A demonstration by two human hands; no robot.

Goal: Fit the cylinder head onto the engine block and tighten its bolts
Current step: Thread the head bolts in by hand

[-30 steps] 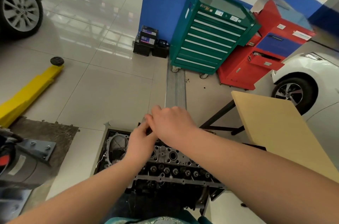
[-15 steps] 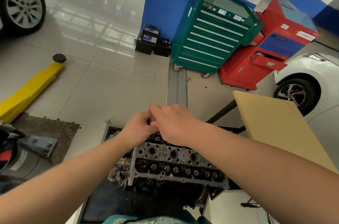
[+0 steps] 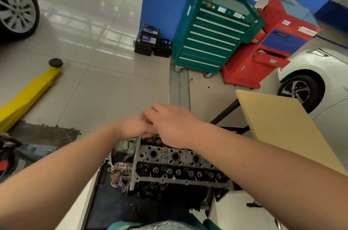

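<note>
The grey cylinder head [image 3: 175, 168] sits on top of the dark engine block [image 3: 169, 194] low in the middle of the view, its round bores and valve holes facing up. Both my hands meet above the head's far left corner. My left hand [image 3: 134, 128] is blurred, with its fingers curled towards my right hand [image 3: 173, 126], which lies knuckles-up over the head's far edge. A small dark piece shows between them; what it is stays hidden.
A tan board [image 3: 282, 128] on a black frame stands just right of the engine. Behind are a green tool cabinet [image 3: 212, 36], a red cabinet [image 3: 263, 56], batteries [image 3: 148, 41] and a white car [image 3: 310, 83]. At left lies a yellow lift arm [image 3: 28, 96].
The view has shifted, so more of the cylinder head shows below my hands. Both hands stay joined at the head's far left corner, the left one now blurred by motion.
</note>
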